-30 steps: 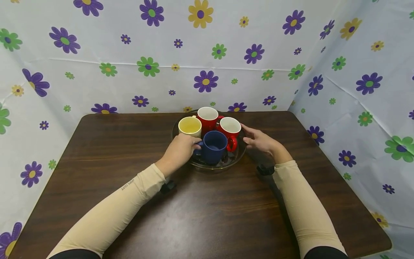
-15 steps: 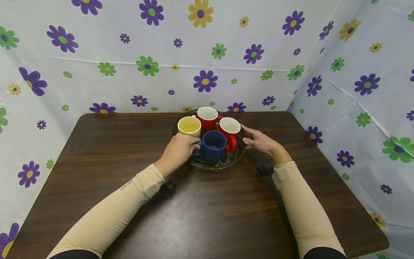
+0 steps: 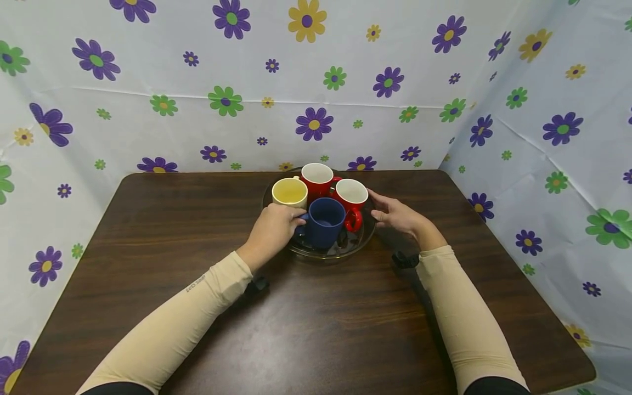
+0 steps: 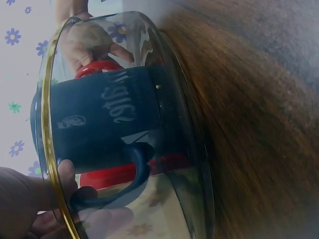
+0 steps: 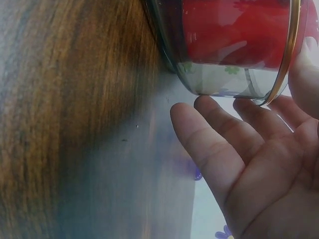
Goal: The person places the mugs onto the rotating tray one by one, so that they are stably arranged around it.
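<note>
A clear glass bowl (image 3: 340, 254) with a gold rim stands on the table and contains several mugs. My left hand (image 3: 274, 229) pinches the handle of the blue mug (image 3: 323, 229) at the bowl's near side. In the left wrist view, that mug handle (image 4: 142, 172) shows through the glass, with pale lettering on the mug. My right hand (image 3: 402, 215) is at the bowl's right side. Its fingers (image 5: 199, 137) lie loosely extended along the outer wall, with the thumb by the rim. A red mug (image 3: 354, 204), white inside, sits nearest that hand.
Within the bowl, a yellow mug (image 3: 289, 193) is at the left and another red mug (image 3: 317, 178) at the back. The dark wooden table (image 3: 326, 329) meets a flower-patterned cloth (image 3: 276, 49) at its back and right sides.
The blue mug has shifted very slightly upward in the head view, with my left hand still on its handle. My right hand keeps its place at the bowl.
</note>
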`<action>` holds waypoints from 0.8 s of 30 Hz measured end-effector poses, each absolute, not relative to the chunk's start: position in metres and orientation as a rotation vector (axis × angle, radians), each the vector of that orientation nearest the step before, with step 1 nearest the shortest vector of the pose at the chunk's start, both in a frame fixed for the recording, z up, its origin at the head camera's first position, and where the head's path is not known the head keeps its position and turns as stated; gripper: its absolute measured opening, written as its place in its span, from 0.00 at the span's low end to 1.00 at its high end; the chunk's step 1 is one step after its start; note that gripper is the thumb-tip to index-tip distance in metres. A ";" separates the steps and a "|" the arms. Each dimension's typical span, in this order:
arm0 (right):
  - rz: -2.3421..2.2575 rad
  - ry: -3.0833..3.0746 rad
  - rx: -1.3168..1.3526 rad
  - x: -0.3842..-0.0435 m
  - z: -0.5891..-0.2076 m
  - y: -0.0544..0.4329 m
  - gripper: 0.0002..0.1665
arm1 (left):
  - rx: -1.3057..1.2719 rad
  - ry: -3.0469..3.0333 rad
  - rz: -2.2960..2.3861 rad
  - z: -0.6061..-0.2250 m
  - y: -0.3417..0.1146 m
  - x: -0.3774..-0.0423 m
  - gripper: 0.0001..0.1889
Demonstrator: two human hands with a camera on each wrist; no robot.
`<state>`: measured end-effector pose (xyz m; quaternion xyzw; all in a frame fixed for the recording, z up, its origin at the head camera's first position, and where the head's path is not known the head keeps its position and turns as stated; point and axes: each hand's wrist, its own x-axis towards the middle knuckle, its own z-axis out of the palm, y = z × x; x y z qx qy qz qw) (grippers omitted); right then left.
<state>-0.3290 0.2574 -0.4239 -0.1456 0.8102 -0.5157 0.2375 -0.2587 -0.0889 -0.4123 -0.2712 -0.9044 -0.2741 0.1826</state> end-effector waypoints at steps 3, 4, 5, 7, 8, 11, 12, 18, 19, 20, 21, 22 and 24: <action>-1.415 2.223 -0.394 -0.329 -0.424 0.259 0.44 | -0.736 -2.569 -0.758 -0.412 -0.088 -0.258 0.10; -1.412 2.226 -0.392 -0.329 -0.424 0.259 0.43 | -0.723 -2.575 -0.748 -0.411 -0.089 -0.257 0.10; -1.413 2.227 -0.386 -0.329 -0.424 0.258 0.43 | -0.706 -2.581 -0.738 -0.409 -0.090 -0.256 0.10; -1.403 2.238 -0.380 -0.329 -0.423 0.257 0.43 | -0.668 -2.583 -0.704 -0.404 -0.094 -0.255 0.10; -1.396 2.246 -0.378 -0.329 -0.423 0.257 0.43 | -0.645 -2.571 -0.689 -0.400 -0.097 -0.255 0.11; -1.376 2.279 -0.376 -0.329 -0.420 0.253 0.43 | -0.560 -2.520 -0.659 -0.388 -0.110 -0.258 0.12; -1.367 2.289 -0.380 -0.329 -0.418 0.252 0.43 | -0.531 -2.511 -0.660 -0.383 -0.114 -0.261 0.13; -1.335 2.312 -0.406 -0.327 -0.413 0.250 0.41 | -0.480 -2.698 -0.717 -0.373 -0.135 -0.281 0.25; -1.330 2.314 -0.406 -0.327 -0.413 0.250 0.41 | -0.491 -2.748 -0.723 -0.375 -0.137 -0.283 0.26; -1.325 2.315 -0.406 -0.326 -0.413 0.250 0.41 | -0.503 -2.788 -0.729 -0.376 -0.138 -0.286 0.27; -1.321 2.317 -0.408 -0.326 -0.413 0.249 0.41 | -0.518 -2.816 -0.737 -0.378 -0.139 -0.287 0.27; -1.316 2.324 -0.407 -0.326 -0.413 0.249 0.41 | -0.531 -2.832 -0.747 -0.381 -0.139 -0.289 0.26; -1.299 2.349 -0.411 -0.327 -0.414 0.247 0.42 | -0.556 -2.833 -0.765 -0.385 -0.139 -0.291 0.24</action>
